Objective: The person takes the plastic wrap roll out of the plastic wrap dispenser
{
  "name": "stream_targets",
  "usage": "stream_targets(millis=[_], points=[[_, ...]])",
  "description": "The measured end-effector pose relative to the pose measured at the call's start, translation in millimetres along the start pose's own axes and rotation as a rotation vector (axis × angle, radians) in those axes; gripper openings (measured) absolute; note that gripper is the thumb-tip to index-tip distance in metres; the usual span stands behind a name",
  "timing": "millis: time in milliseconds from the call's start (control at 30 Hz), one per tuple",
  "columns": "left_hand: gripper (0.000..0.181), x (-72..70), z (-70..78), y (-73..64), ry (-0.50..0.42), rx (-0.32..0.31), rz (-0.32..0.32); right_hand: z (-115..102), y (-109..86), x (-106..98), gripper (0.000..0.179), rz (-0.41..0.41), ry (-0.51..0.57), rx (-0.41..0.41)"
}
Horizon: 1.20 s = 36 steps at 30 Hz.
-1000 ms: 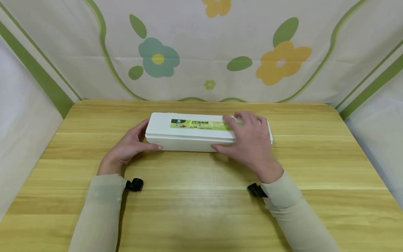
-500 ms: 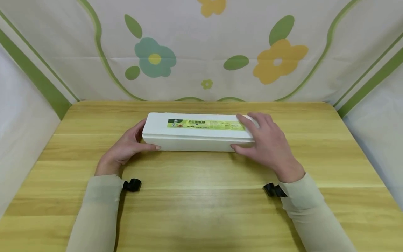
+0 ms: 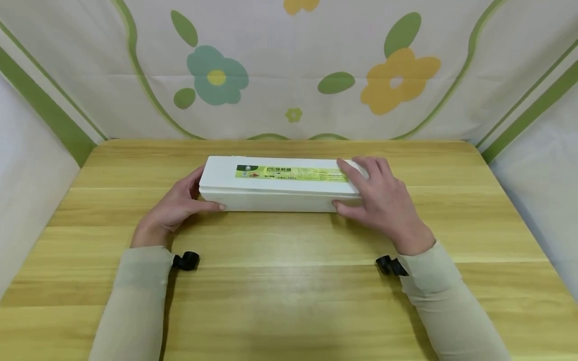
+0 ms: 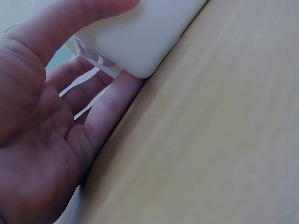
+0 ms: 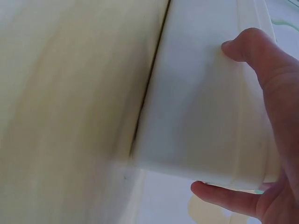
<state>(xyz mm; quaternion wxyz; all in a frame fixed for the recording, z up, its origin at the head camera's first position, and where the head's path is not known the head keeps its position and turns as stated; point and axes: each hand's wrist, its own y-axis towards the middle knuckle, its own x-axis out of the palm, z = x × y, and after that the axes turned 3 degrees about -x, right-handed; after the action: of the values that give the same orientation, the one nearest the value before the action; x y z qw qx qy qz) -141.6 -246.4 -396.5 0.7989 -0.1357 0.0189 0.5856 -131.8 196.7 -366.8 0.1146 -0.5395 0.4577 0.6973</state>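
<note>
A long white cling film box (image 3: pixel 280 201) with a green and yellow label (image 3: pixel 289 172) on its lid lies crosswise on the table. At its left end, my left hand (image 3: pixel 173 206) grips it, thumb on the front face and fingers around the end. In the left wrist view, the end of the box (image 4: pixel 135 42) has an opening, with fingers beside it. My right hand (image 3: pixel 386 200) holds the right end, its thumb pressed on the front and its fingers over the lid. The right wrist view shows that thumb (image 5: pixel 247 46) on the smooth front wall, with another finger under the end.
A light wood table (image 3: pixel 280 301) spreads around the box. Behind it hangs a white curtain (image 3: pixel 280 75) with printed flowers, and white fabric closes both sides. Small black wrist mounts (image 3: pixel 186 260) stick out from the sleeves.
My right hand has slid rightward along the box to its right end. My left hand keeps its grip on the left end. The head view has tilted slightly.
</note>
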Motion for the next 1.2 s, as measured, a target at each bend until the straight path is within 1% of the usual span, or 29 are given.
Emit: stream_targets(millis=[167,267,433,567,633,700,800,867,1033,1200], points=[[0.105,0.9,-3.9,0.3,0.002,0.023,0.004,1.6,-0.6,1.3,0.077,-0.001,0.001,0.013],[0.103,-0.3,-5.4,-0.4,0.012,0.022,0.01,0.1,0.6,2.6,0.077,-0.007,-0.004,0.017],[0.104,0.4,-8.2,-4.4,0.011,0.01,0.019,-1.4,0.7,4.2,0.079,-0.023,-0.009,0.003],[0.102,4.0,-10.3,-5.1,0.011,0.017,0.02,1.7,-1.6,2.8,0.079,-0.032,-0.024,-0.02],[0.1,5.9,-10.4,-4.4,0.014,0.022,0.015,4.2,-2.9,1.2,0.077,-0.026,-0.024,-0.029],[0.097,7.3,-9.8,-4.1,0.022,0.024,0.005,7.1,-3.7,-0.4,0.073,-0.001,-0.018,-0.025],[0.098,7.7,-8.1,-3.6,0.019,0.012,-0.002,11.1,-4.4,-3.4,0.069,0.047,0.016,0.007],[0.097,6.7,-7.5,-4.3,0.028,0.007,-0.001,13.2,-4.4,-4.7,0.068,0.06,0.053,0.022],[0.093,5.4,-8.3,-5.6,0.034,0.003,0.012,16.4,-4.6,-5.1,0.067,0.027,0.145,0.003],[0.098,6.6,-10.4,-5.1,0.023,0.01,0.008,18.5,-5.5,-5.2,0.065,0.019,0.224,0.006]])
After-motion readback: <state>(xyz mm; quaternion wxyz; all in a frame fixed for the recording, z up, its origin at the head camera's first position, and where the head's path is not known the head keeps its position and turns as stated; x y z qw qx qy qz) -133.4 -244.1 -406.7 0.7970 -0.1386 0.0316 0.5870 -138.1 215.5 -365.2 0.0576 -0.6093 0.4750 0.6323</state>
